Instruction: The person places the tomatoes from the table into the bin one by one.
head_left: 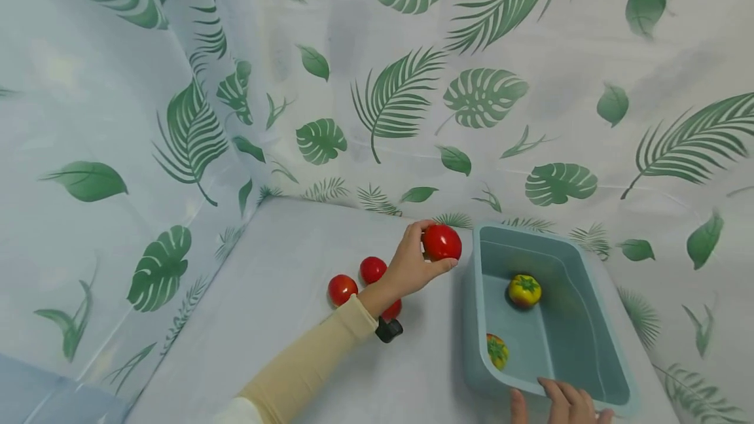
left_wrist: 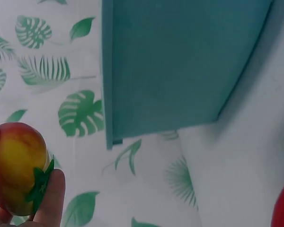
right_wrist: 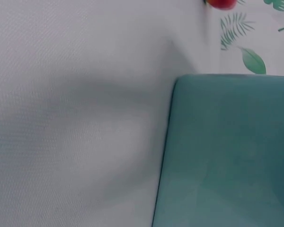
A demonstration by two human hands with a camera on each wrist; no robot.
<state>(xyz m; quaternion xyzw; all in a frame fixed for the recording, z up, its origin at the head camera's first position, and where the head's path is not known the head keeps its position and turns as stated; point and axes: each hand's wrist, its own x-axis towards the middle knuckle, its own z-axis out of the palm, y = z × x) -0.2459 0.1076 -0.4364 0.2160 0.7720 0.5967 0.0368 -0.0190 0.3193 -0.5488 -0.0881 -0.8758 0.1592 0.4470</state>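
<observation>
My left hand (head_left: 415, 260) pinches a glossy red tomato (head_left: 442, 243) between thumb and fingers, held above the table just left of the bin. In the left wrist view that tomato (left_wrist: 19, 165) shows a yellow patch and a green leafy top. My right hand (head_left: 565, 404) grips the near rim of the blue-green bin (head_left: 478, 293), fingertips over the edge and thumb on the outside. Inside the bin lie two yellow-red tomatoes with green tops, one tomato (head_left: 524, 290) towards the back and another tomato (head_left: 497, 351) by the near left wall.
Left of the bin a red tomato (head_left: 343, 290) and a second tomato (head_left: 373, 269) sit on the white table (head_left: 283, 267). A third tomato (head_left: 391, 309) is partly hidden under my left wrist. A leaf-patterned sheet (head_left: 377, 175) hangs behind and at the left.
</observation>
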